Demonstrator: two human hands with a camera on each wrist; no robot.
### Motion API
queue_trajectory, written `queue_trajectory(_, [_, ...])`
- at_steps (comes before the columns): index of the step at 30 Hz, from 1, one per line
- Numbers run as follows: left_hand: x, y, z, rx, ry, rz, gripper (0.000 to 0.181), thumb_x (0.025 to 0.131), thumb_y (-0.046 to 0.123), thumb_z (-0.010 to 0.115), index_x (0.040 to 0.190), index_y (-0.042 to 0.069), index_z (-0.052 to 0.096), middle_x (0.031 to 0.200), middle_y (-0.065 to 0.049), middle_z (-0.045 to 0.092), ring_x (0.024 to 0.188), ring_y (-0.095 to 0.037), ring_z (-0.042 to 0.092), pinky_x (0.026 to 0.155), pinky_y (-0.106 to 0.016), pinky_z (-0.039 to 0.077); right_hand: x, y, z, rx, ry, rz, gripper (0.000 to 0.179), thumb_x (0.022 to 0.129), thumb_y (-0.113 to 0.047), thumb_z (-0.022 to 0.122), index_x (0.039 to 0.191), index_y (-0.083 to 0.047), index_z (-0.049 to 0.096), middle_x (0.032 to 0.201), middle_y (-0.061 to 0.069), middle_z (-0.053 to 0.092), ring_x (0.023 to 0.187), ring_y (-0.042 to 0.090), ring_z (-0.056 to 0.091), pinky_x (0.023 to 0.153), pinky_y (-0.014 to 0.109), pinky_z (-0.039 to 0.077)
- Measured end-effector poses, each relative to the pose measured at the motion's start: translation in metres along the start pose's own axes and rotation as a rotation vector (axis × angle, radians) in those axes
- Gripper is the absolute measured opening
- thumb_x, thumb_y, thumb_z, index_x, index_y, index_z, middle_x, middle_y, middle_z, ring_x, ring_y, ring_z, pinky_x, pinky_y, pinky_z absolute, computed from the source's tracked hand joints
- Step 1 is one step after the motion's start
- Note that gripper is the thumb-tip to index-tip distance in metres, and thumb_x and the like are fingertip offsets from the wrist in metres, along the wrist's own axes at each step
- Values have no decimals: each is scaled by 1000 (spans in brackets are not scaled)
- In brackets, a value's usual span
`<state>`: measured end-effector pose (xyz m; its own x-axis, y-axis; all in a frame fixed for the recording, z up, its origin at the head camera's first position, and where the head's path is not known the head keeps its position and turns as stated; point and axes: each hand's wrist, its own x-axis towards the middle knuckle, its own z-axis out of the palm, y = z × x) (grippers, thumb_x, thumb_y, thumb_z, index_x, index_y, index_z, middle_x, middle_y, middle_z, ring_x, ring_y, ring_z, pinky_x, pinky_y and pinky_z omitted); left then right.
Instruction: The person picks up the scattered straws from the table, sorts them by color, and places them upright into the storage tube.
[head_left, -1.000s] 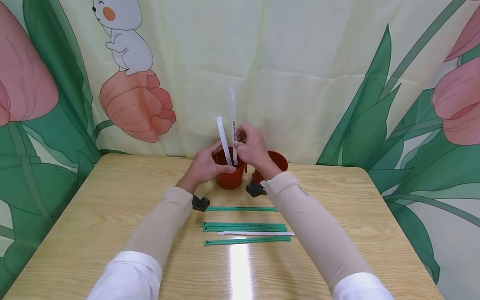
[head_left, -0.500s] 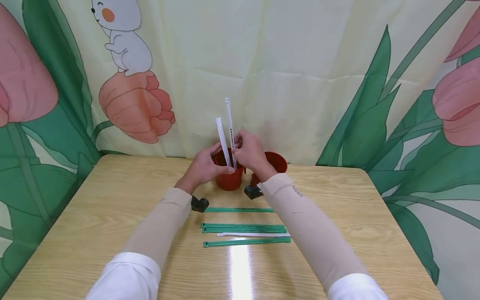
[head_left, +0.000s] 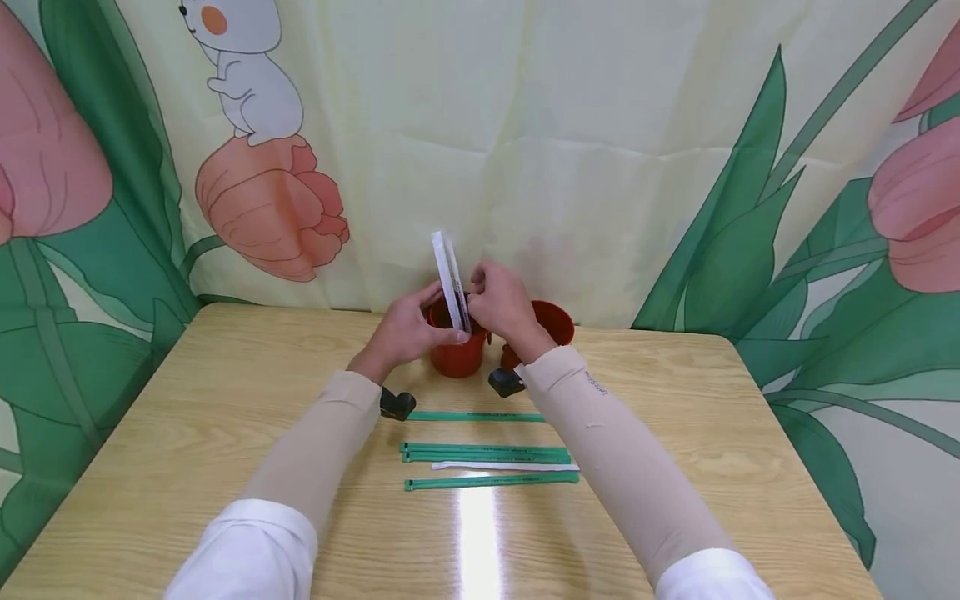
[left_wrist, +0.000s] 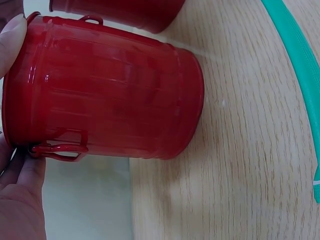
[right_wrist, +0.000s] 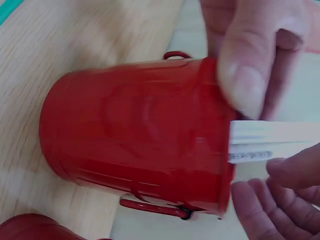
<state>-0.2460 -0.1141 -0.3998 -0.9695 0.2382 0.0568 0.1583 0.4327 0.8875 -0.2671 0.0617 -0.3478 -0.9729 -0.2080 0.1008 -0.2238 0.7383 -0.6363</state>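
Observation:
Near the back of the table stands a small red bucket (head_left: 457,360) with side handles. My left hand (head_left: 408,327) grips its rim, thumb at the front and fingers round the far side. Two white paper-wrapped straws (head_left: 447,279) stand in it side by side, leaning left; their lower ends are hidden inside. My right hand (head_left: 502,304) is at the bucket's right rim. In the right wrist view, its thumb is close beside the printed white straw (right_wrist: 252,154), and its fingers (right_wrist: 262,210) are loosely bent, apart from the thumb.
A second red bucket (head_left: 553,322) stands to the right, partly behind my right wrist. In front lie several green wrapped straws (head_left: 487,455) and one white wrapped straw (head_left: 502,467) across the wooden table (head_left: 225,400). A printed curtain (head_left: 585,167) hangs behind.
The printed white straw has gone down into the left bucket, beside the other one. My right hand has moved slightly down and left, and its pinch has loosened. My left hand stays on the rim.

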Motion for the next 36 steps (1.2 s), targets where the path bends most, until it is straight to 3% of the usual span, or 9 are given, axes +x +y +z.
queue_trajectory(4, [-1,-1,2,0,-11,-33,99,82,30,91,163,21,36,163,-2,49,143,-28,53,122,-48,44,-18,5,-7,104,-4,-31,17,98,-8,67,114,-2,66,106,13,70,95,28,64,84,39,63])
queue_trajectory(9, [4,5,-7,6,3,-40,98,83,28,90,164,23,35,163,-3,48,141,-32,53,118,-50,47,-53,13,-21,172,-36,-235,7,95,-4,72,102,-4,73,99,11,76,90,25,68,85,40,63])
queue_trajectory(12, [5,6,-10,16,-14,-77,99,83,30,90,165,25,33,165,-1,46,143,-31,51,117,-50,48,-83,29,-23,144,-134,-341,5,92,-3,76,95,-7,76,91,7,76,83,21,66,81,36,63])
queue_trajectory(17, [9,4,-8,11,-7,-79,101,82,31,91,165,23,33,166,-1,44,147,-31,48,118,-50,47,-126,71,-18,-25,-344,-426,11,89,1,77,90,-10,79,85,-1,75,78,10,61,76,25,59])
queue_trajectory(22, [7,4,-4,-3,-13,-84,102,81,29,91,164,21,33,166,-2,44,148,-31,48,118,-50,47,-152,100,-7,-178,-431,-475,18,89,4,74,83,-12,78,79,-6,71,73,4,56,70,19,54])
queue_trajectory(29, [4,4,-3,-21,-9,-75,100,81,28,91,164,22,35,165,-2,46,144,-31,51,117,-50,48,-160,105,4,-354,-461,-496,18,90,1,74,83,-16,76,77,-7,67,71,6,51,69,19,51])
queue_trajectory(32, [4,4,-1,-12,-20,-79,101,82,28,91,164,21,34,165,-2,46,145,-31,50,117,-48,48,-163,102,8,-479,-499,-505,16,87,1,78,92,-14,77,82,-4,70,74,8,56,72,21,55])
queue_trajectory(36, [4,4,-1,16,-5,-70,100,81,28,91,164,20,35,164,-3,47,144,-31,51,117,-48,48,-163,93,11,-600,-559,-509,26,83,2,81,105,-11,76,93,1,73,80,13,63,76,27,59])
